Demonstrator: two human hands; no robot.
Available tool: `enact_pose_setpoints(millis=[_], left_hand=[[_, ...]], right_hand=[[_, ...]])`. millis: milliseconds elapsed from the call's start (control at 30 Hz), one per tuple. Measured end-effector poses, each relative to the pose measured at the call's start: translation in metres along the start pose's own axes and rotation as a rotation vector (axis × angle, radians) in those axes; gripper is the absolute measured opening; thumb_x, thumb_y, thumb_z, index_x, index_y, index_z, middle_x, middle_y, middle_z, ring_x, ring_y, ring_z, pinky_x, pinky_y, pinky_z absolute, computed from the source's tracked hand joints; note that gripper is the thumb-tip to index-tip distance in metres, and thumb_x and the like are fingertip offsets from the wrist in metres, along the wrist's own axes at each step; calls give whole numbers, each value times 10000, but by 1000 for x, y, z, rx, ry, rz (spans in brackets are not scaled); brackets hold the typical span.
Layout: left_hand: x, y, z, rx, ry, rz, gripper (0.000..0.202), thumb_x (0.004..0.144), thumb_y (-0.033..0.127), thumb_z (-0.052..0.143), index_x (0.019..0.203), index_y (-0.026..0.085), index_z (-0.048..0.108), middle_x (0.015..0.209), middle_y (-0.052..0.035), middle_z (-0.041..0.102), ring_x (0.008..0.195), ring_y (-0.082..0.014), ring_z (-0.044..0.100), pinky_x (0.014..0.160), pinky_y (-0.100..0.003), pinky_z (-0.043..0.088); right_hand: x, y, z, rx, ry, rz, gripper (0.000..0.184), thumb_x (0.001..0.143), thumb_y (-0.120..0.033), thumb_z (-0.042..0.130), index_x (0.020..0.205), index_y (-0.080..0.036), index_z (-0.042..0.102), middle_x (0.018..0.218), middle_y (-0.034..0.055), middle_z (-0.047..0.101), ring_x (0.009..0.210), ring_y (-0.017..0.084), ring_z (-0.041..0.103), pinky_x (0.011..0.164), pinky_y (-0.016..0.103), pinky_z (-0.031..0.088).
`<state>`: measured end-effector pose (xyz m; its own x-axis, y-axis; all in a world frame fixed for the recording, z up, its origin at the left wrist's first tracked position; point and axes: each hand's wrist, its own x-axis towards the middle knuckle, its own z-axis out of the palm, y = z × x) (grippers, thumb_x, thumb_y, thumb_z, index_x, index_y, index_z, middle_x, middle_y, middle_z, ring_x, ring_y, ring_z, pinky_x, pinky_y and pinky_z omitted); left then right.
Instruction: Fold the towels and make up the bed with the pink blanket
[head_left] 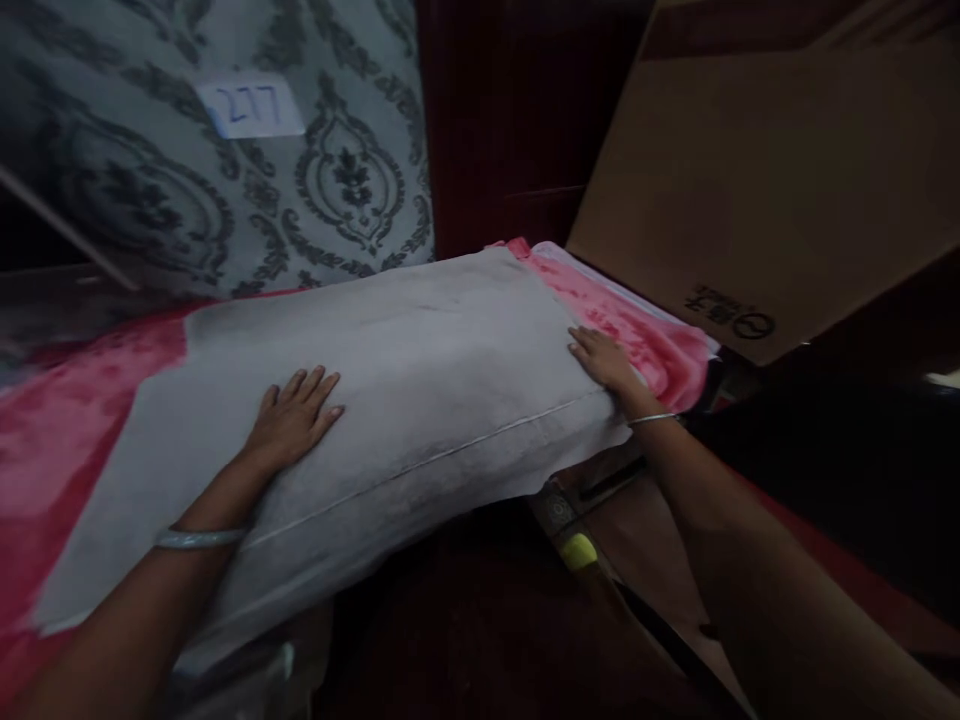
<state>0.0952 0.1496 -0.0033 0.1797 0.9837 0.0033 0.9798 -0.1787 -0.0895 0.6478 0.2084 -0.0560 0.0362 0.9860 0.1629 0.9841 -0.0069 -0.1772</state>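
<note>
A long grey-white pillow (pixel 420 350) lies across a pink cloth (pixel 60 420) on a bed. My left hand (pixel 294 412) rests flat on the pillow's near left part, fingers spread, open. My right hand (pixel 604 360) lies flat on the pillow's right end, fingers stretched out, beside the pink cloth's edge (pixel 637 320). Each wrist wears a thin bangle. A seam line runs along the pillow's near side between my two hands.
A patterned grey headboard or mattress (pixel 225 180) with a paper label (pixel 251 105) stands behind the bed. A large cardboard box (pixel 772 180) leans at the upper right. A small yellow item (pixel 579 550) sits below the pillow's right end in dark surroundings.
</note>
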Motion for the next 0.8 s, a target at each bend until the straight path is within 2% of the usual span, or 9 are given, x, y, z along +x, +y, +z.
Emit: enact_pose_setpoints(millis=[167,333,467,633,700,800], left_hand=[[-85,-47,1,11,-23,-280,686,985,492,267,1609,208,263,1688,-101,208,1545,-382,165,1183,-671,197],[-139,-81,4,-87,-19,-523,728,973,559,260,1613,214,255,1695,-107,176,1538,-410,169,1166,-675,254],[-158,-95,14,-146,40,-575,727,972,518,288,1586,131,320,1665,-170,252,1509,-402,263,1182,-609,286],[-166,-89,13,-156,172,-600,670,986,443,269,1490,38,447,1581,-209,400,1455,-352,366,1196,-490,303],[-168,-89,7,-184,206,-672,653,985,433,285,1461,27,471,1493,-208,503,1371,-342,465,1144,-469,375],[-174,-102,-1,-235,177,-810,642,959,433,353,1437,24,482,1283,-175,667,1150,-300,620,965,-413,513]], right_hand=[[-1,4,7,21,50,-41,594,1020,-407,295,1517,-125,457,1547,156,465,1451,272,393,1193,476,309],[-9,-5,-4,47,23,-34,583,999,-361,330,1487,-83,489,1509,173,506,1419,264,427,1191,423,304],[-17,-19,-13,34,29,-15,587,986,-346,326,1465,-63,512,1490,189,523,1379,290,454,1181,428,313],[-30,-36,-23,-70,83,82,588,992,-377,299,1444,-94,547,1410,233,578,1317,420,458,1049,608,401],[-33,-39,-26,-121,103,103,582,990,-362,306,1438,-80,549,1348,268,602,1279,433,491,1011,595,426],[-32,-41,-30,-146,117,116,563,992,-345,340,1424,-50,547,1290,301,612,1239,395,550,1002,511,448]])
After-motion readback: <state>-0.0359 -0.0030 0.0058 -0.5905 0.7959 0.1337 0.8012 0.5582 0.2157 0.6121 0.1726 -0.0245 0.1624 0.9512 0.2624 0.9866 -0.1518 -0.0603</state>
